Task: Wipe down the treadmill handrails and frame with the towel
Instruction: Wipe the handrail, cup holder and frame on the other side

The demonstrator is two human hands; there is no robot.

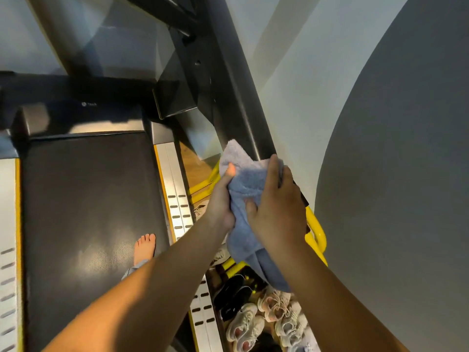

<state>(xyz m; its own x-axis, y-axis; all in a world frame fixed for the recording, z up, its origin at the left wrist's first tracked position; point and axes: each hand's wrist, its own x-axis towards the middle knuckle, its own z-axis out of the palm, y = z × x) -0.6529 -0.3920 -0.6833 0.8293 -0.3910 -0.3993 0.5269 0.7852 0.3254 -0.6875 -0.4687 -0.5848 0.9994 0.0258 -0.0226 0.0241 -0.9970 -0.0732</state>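
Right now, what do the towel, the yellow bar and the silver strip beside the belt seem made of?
Towel: soft terry cloth, probably cotton; fuzzy blue-grey pile, limp folds.
Yellow bar: likely painted metal tube; glossy, rounded bend.
Silver strip: looks like brushed aluminium; dull sheen, dark slots.

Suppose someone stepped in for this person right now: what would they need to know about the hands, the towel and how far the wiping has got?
Left hand: grips the blue towel on its left side.
Right hand: wrapped over the towel, pressing it onto the right handrail just above its yellow part.
Done: cannot tell; no wiped patches show.
Left: the rest of this rail, then the side frame. The other handrail is out of view.
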